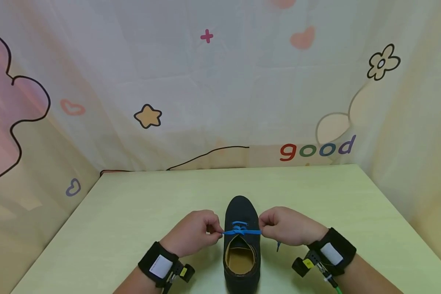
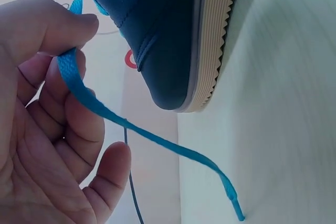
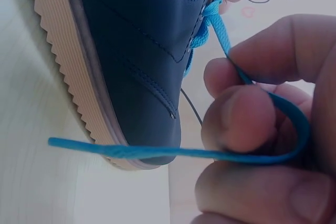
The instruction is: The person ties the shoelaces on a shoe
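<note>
A dark navy shoe stands on the table, toe pointing away, its blue shoelace crossed in a knot over the tongue. On the shoe's left side my left hand pinches one lace end between thumb and forefinger; in the left wrist view the free tail of the shoelace hangs down past the fingers to its tip. My right hand pinches the other end on the right, and the tail of that shoelace loops out from the fingers in the right wrist view. Between the hands the lace runs straight across the shoe.
The pale green table reaches back to a printed curtain with hearts, a star and the word "good". Each wrist wears a black strap with a small camera; a green cable runs from the right one.
</note>
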Demonstrator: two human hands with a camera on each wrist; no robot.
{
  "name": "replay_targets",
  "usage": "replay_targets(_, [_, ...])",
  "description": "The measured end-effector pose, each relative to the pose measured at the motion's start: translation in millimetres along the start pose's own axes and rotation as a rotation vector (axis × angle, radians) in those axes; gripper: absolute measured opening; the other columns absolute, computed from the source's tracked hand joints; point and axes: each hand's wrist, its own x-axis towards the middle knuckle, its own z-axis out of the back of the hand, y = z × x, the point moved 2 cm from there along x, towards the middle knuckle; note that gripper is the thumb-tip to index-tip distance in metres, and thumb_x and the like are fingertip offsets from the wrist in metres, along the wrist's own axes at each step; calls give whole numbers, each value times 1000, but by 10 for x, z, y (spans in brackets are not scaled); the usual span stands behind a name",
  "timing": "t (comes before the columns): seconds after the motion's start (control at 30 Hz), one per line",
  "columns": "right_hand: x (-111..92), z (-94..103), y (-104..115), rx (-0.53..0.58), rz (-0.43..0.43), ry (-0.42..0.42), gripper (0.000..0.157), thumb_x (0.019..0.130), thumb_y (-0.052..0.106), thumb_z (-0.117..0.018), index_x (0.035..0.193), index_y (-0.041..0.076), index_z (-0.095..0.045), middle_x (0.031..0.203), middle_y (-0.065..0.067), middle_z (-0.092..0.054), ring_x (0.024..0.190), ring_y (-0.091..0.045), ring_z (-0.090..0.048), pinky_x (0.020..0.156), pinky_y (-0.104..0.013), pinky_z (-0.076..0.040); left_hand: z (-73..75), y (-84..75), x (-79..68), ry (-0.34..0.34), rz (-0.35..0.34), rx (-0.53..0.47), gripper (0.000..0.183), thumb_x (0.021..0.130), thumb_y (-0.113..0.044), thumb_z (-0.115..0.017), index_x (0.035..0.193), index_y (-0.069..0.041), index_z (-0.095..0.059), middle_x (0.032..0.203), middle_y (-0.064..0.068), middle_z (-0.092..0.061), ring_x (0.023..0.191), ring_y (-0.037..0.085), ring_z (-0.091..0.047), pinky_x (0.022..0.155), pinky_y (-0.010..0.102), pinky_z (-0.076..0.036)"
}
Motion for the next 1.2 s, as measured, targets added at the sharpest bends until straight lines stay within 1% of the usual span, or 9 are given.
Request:
replay_targets(0.2, [-2,-6,-23,4,-9,14,17,92,7,-58,76,9,-61,58,5,-37,48,-13,-36,49,-28,-27,2,43,-7,37,59,-42,12,87,-9,-73,82,-20,-71,78,-12,-65,65,8,-56,56,24,-46])
replay_targets(0.4, [-6,4,-26,-4,-13,22,18,92,8,-58,74,7,-61,56,5,-37,48,-13,-36,48,-28,-27,16,69,-13,75,96,-74,11,88,-11,-73,81,-19,-69,77,-8,-68,63,9,-54,54,24,-44])
replay_targets(0.5, [-13,11,-23,-11,-22,32,18,92,8,-57,75,7,-62,56,5,-41,47,-13,-37,48,-27,-27,15,79,-16,89,109,-81,12,88,-11,-73,81,-20,-68,76,-7,-68,61,9,-52,53,23,-41])
replay_targets(0.67, [-17,26,-23,-22,-31,41,15,90,7,-57,76,5,-64,58,5,-48,49,-14,-38,48,-27,-28,16,82,-18,95,113,-77,14,89,-11,-72,79,-20,-68,72,-9,-67,59,10,-50,52,23,-40])
replay_targets(0.87, [-17,37,-37,-47,-41,36,16,90,8,-58,76,5,-65,59,5,-42,47,-14,-35,48,-28,-27,27,65,-23,103,122,-71,14,89,-11,-72,79,-20,-67,71,-8,-67,57,9,-49,51,23,-38])
replay_targets(1.0, [-20,39,-36,-64,-43,33,16,88,7,-58,74,5,-65,58,5,-42,47,-13,-34,47,-27,-26,41,52,-26,112,127,-69,13,89,-11,-72,79,-19,-68,71,-6,-68,57,9,-48,51,23,-38])
replay_targets(1.2, [-24,41,-29,-75,-59,37,15,87,7,-59,75,5,-66,59,6,-43,48,-14,-35,48,-28,-27,43,71,-29,122,132,-75,15,90,-12,-71,79,-21,-67,74,-1,-71,57,10,-47,51,23,-37])
